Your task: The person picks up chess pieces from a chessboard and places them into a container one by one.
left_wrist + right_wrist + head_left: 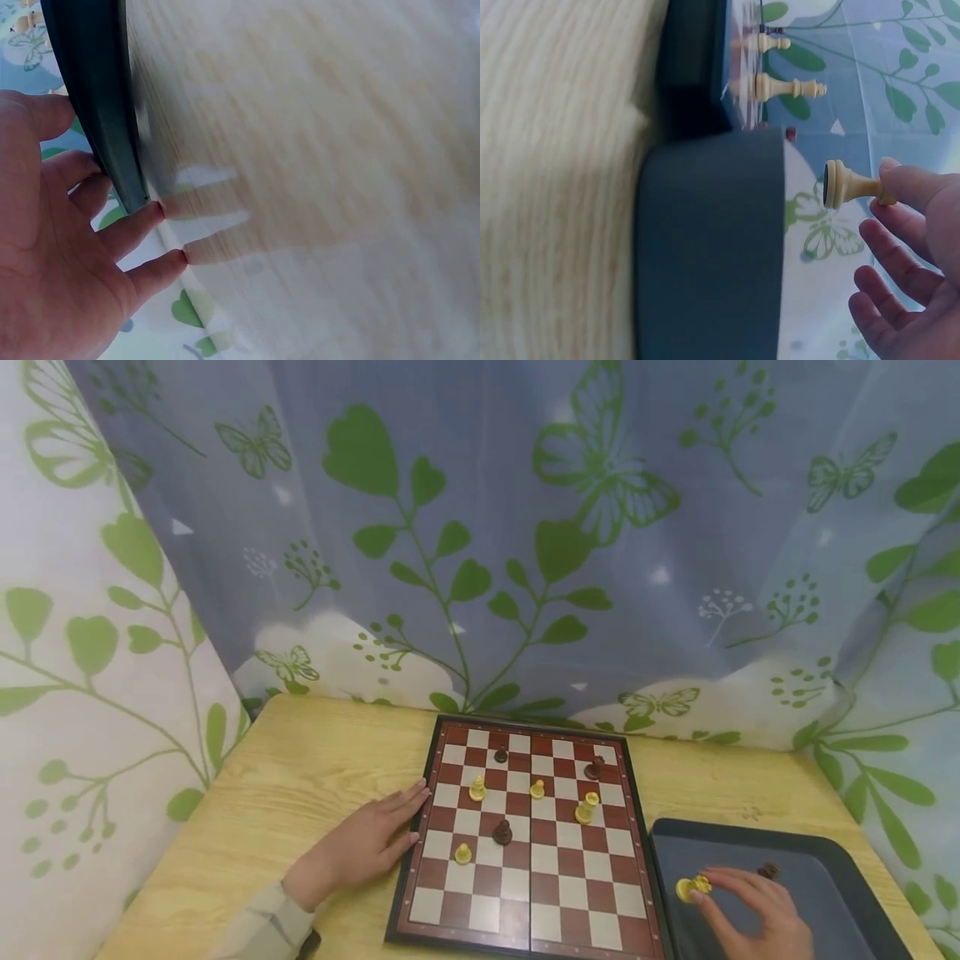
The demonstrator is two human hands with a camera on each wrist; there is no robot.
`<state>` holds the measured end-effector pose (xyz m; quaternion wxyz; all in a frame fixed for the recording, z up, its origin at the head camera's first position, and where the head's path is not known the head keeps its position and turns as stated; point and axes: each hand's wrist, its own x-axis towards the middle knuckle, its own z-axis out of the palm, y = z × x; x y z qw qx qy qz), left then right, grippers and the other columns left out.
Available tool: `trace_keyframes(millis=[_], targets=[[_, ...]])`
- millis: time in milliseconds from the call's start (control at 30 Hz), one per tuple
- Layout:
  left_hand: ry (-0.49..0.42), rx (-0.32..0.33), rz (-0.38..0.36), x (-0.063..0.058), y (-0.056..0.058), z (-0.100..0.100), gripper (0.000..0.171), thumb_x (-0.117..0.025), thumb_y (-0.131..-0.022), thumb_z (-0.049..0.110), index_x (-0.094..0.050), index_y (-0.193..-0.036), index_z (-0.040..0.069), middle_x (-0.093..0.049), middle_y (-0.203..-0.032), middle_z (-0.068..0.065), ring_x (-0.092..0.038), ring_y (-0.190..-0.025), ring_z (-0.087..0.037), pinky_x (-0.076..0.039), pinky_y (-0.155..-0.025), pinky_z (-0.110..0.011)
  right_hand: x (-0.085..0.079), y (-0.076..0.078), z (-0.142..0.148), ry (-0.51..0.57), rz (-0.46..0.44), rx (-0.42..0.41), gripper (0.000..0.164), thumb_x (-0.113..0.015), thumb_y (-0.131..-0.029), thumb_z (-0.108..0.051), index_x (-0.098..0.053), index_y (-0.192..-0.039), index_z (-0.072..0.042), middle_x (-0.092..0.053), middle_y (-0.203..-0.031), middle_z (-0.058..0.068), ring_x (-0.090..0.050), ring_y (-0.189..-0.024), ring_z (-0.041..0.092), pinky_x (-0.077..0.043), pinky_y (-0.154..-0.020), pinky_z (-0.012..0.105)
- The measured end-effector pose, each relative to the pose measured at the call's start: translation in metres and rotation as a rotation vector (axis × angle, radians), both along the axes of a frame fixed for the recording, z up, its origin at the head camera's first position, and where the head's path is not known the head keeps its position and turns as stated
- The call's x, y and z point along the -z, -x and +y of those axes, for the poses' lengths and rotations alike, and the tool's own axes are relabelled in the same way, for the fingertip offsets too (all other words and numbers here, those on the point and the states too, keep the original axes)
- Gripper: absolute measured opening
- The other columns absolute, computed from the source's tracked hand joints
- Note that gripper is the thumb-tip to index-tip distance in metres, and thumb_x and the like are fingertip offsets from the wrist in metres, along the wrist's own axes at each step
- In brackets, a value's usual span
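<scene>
A yellow chess piece (688, 889) with a jagged, crown-like top is pinched between thumb and index finger of my right hand (765, 914), above the dark tray (720, 843). Its base (835, 184) faces outward in the right wrist view. My left hand (367, 839) has its fingers extended, their tips touching the left edge of the chessboard (566, 893). On the board stand a tall yellow piece (587, 807), a yellow piece (477, 788), yellow pawns (537, 789) and dark pieces (502, 832).
Inside the tray lies a dark chess piece (768, 870), partly behind my right hand. The tray sits against the board's right side. Wooden tabletop (330, 752) extends left of the board, and a leaf-patterned curtain (480, 635) hangs behind.
</scene>
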<state>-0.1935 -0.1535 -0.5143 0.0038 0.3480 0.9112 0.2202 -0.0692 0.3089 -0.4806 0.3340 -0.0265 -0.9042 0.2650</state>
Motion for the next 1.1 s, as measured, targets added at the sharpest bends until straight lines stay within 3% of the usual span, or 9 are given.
trace_keyframes(millis=[167, 267, 400, 533, 633, 767, 867, 1000, 1100], targets=[[-0.002, 0.000, 0.033, 0.004, 0.001, -0.001, 0.058, -0.050, -0.107, 0.031, -0.038, -0.155, 0.001, -0.034, -0.163, -0.014, -0.044, -0.142, -0.041, -0.041, -0.112, -0.063, 0.008, 0.001, 0.013, 0.031, 0.054, -0.022, 0.033, -0.088, -0.061, 0.011, -0.080, -0.090, -0.002, -0.056, -0.097, -0.035, -0.040, -0.094, -0.029, -0.036, -0.084, 0.013], [-0.001, -0.006, 0.032, 0.006, 0.000, -0.001, 0.058, -0.049, -0.107, 0.031, -0.038, -0.156, 0.001, -0.033, -0.163, -0.014, -0.044, -0.142, -0.041, -0.041, -0.112, -0.062, 0.010, 0.000, 0.018, 0.040, 0.026, 0.004, 0.031, -0.088, -0.063, 0.009, -0.080, -0.091, -0.003, -0.056, -0.097, -0.035, -0.039, -0.093, -0.030, -0.040, -0.086, 0.018], [-0.002, -0.003, 0.018, 0.006, -0.002, -0.001, 0.058, -0.049, -0.107, 0.030, -0.038, -0.156, 0.001, -0.033, -0.163, -0.015, -0.044, -0.142, -0.042, -0.040, -0.112, -0.063, 0.013, -0.001, 0.023, 0.027, -0.006, 0.034, 0.030, -0.089, -0.063, 0.007, -0.081, -0.090, -0.005, -0.065, -0.088, -0.023, -0.037, -0.091, -0.031, -0.047, -0.081, 0.027], [0.001, -0.003, 0.022, 0.002, -0.002, -0.001, 0.058, -0.049, -0.107, 0.030, -0.037, -0.156, 0.000, -0.033, -0.163, -0.015, -0.044, -0.142, -0.043, -0.040, -0.112, -0.063, 0.015, 0.001, 0.033, -0.024, -0.030, 0.009, 0.030, -0.088, -0.064, 0.006, -0.081, -0.091, -0.006, -0.061, -0.089, -0.030, -0.043, -0.085, -0.028, -0.041, -0.072, 0.006], [0.007, -0.004, 0.021, 0.000, -0.001, -0.001, 0.058, -0.049, -0.107, 0.030, -0.037, -0.156, 0.001, -0.033, -0.163, -0.015, -0.044, -0.142, -0.043, -0.040, -0.112, -0.063, 0.016, 0.002, 0.039, -0.044, -0.061, -0.017, 0.030, -0.087, -0.066, 0.006, -0.080, -0.093, -0.004, -0.067, -0.086, -0.022, -0.050, -0.080, -0.022, -0.040, -0.068, 0.001], [0.017, -0.008, 0.027, -0.002, -0.001, -0.002, 0.058, -0.048, -0.108, 0.031, -0.037, -0.156, 0.002, -0.033, -0.164, -0.014, -0.044, -0.142, -0.042, -0.040, -0.113, -0.063, 0.016, 0.002, 0.042, -0.033, -0.090, -0.002, 0.029, -0.087, -0.067, 0.006, -0.080, -0.093, -0.003, -0.074, -0.084, 0.010, -0.051, -0.077, -0.018, -0.038, -0.065, 0.000], [0.022, -0.015, 0.035, -0.002, -0.001, -0.001, 0.058, -0.048, -0.108, 0.032, -0.037, -0.157, 0.002, -0.033, -0.164, -0.013, -0.044, -0.142, -0.042, -0.040, -0.113, -0.062, 0.015, 0.002, 0.043, -0.027, -0.126, 0.039, 0.026, -0.088, -0.068, 0.002, -0.080, -0.092, -0.005, -0.074, -0.087, 0.018, -0.049, -0.076, -0.017, -0.036, -0.064, 0.000], [0.025, -0.020, 0.036, -0.002, -0.001, -0.001, 0.058, -0.049, -0.108, 0.031, -0.037, -0.156, 0.003, -0.033, -0.164, -0.013, -0.044, -0.142, -0.042, -0.040, -0.113, -0.062, 0.014, 0.002, 0.045, -0.020, -0.180, 0.092, 0.021, -0.088, -0.072, -0.003, -0.080, -0.092, -0.005, -0.075, -0.091, 0.022, -0.061, -0.070, 0.003, -0.034, -0.062, 0.004], [0.035, -0.024, 0.029, -0.001, 0.000, -0.001, 0.058, -0.049, -0.108, 0.032, -0.037, -0.157, 0.003, -0.032, -0.164, -0.013, -0.044, -0.142, -0.042, -0.040, -0.113, -0.062, 0.014, 0.002, 0.046, -0.003, -0.194, 0.121, 0.020, -0.088, -0.073, -0.005, -0.080, -0.091, -0.003, -0.075, -0.092, 0.023, -0.057, -0.072, -0.006, -0.034, -0.062, 0.006]])
